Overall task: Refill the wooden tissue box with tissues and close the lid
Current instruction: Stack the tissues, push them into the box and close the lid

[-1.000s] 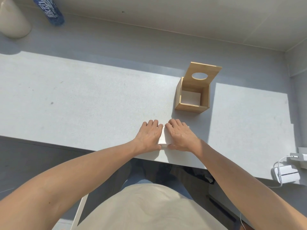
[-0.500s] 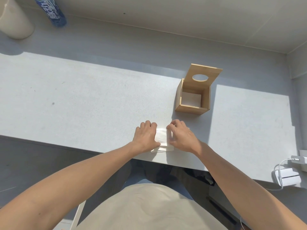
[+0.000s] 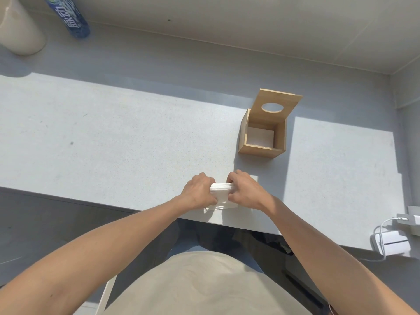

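Observation:
A stack of white tissues (image 3: 220,193) lies near the front edge of the grey table (image 3: 113,144). My left hand (image 3: 198,191) grips its left side and my right hand (image 3: 245,189) grips its right side; the far edge of the stack is lifted and curled up between them. The wooden tissue box (image 3: 261,136) stands further back and to the right. Its lid (image 3: 276,106), with a round hole, is hinged up and open. White tissue shows at the bottom inside the box.
A blue bottle (image 3: 68,15) and a pale cylinder (image 3: 19,30) stand at the far left back. A white charger with cable (image 3: 388,243) lies at the right table edge. A wall runs along the back and right.
Both hands went from lying flat on the tissues to curling around their sides, and the stack's far edge has risen off the table.

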